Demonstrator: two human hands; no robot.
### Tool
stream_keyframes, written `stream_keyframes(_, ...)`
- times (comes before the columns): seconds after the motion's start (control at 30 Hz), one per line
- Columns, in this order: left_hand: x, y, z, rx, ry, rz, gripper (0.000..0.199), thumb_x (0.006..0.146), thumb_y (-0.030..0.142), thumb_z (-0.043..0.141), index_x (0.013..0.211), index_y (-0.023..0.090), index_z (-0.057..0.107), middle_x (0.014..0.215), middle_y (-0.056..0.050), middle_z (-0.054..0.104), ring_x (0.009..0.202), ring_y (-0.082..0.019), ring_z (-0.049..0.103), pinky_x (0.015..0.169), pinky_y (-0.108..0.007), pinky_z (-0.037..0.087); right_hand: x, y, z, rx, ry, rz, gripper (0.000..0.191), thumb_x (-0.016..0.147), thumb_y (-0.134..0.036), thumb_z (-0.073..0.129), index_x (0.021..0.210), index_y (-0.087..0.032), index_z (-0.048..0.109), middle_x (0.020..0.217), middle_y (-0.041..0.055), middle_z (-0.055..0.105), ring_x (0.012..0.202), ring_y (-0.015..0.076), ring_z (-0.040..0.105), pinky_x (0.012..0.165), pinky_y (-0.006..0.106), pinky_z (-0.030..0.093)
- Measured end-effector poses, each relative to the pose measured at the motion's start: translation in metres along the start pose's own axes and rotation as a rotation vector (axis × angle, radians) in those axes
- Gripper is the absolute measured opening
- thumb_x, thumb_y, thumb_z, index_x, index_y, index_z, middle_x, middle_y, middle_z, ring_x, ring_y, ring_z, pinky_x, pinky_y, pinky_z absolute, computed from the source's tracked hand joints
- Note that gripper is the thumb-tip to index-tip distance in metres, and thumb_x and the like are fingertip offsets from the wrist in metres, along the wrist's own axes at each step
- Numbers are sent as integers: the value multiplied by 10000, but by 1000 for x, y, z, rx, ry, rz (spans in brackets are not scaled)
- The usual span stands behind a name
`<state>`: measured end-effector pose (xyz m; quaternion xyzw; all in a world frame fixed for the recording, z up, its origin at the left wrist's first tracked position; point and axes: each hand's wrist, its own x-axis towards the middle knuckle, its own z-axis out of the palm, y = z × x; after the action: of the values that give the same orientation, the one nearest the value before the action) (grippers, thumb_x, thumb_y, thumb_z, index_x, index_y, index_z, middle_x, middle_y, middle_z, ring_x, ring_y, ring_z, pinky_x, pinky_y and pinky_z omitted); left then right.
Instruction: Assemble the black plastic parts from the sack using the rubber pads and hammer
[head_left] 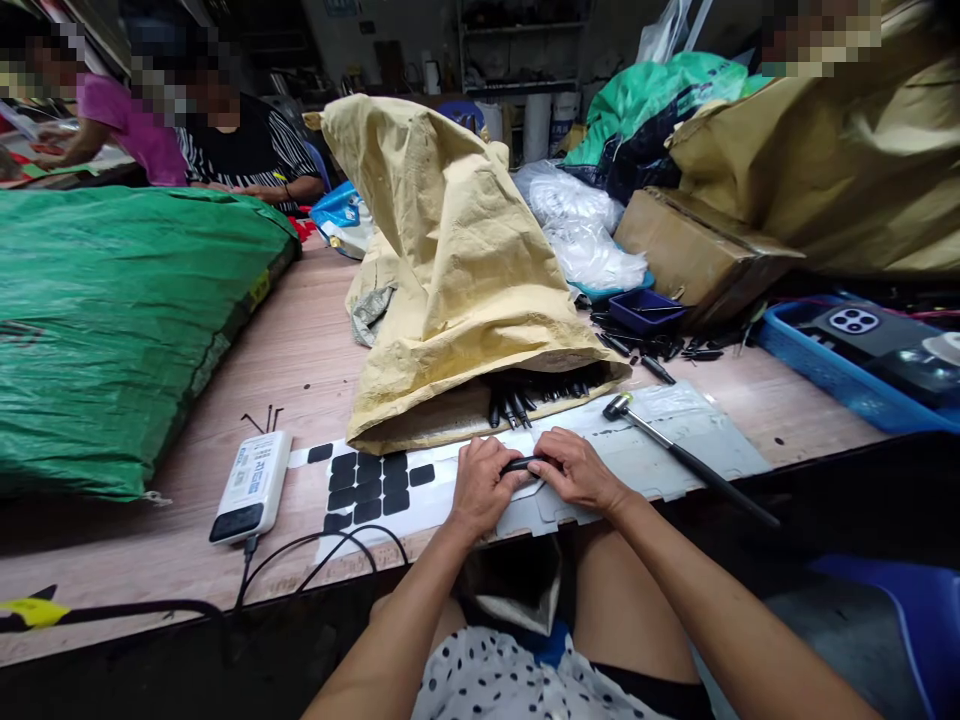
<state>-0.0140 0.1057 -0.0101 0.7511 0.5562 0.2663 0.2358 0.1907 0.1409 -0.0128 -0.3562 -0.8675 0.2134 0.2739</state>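
Observation:
Between my left hand (482, 480) and my right hand (576, 470) lies a short black rod-shaped piece (521, 464), pinched at both ends and held level near the table's front edge. Fingers and thumbs cover its ends. Just beyond my hands, a tan paper sack (457, 250) lies with its mouth toward me, and several slim black pieces (514, 405) stick out of it. A hammer (675, 450) with a black handle rests to the right of my right hand on a grey-white sheet (675, 425). Left of my left hand are black square stickers (367, 485) on white backing.
A white power bank (253, 485) with black cables stands at left, beside a large green sack (112, 330). On the right are a blue tray (825, 350) holding a phone (855, 325), a cardboard box (690, 250) and loose black parts. Two people (240, 150) sit across the table.

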Motion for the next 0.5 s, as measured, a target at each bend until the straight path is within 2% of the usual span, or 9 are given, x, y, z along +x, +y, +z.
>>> stream_keyframes(0.2, -1, 2, -1, 15, -14, -1, 216, 978, 352, 554, 1050, 236, 722, 948, -32, 664, 985, -228, 527, 903, -399, 359, -1, -7, -2, -19, 25, -3, 198, 933, -391, 613, 888, -202, 577, 783, 29, 552, 767, 190, 469, 726, 337, 383)
stream_keyframes(0.37, -1, 3, -3, 62, -26, 17, 215, 985, 365, 540, 1008, 239, 712, 950, -25, 666, 976, -226, 525, 896, -391, 353, -2, -5, 1, -15, 68, -15, 166, 979, -343, 538, 891, -210, 582, 795, 42, 573, 781, 197, 493, 740, 343, 399)
stream_keyframes(0.5, 0, 3, -3, 125, -67, 44, 231, 988, 399, 539, 971, 242, 708, 947, -23, 661, 966, -221, 519, 879, -383, 350, 0, 0, 3, -29, 46, -39, 218, 1003, -294, 474, 824, -218, 572, 772, 41, 580, 777, 195, 493, 744, 339, 391)
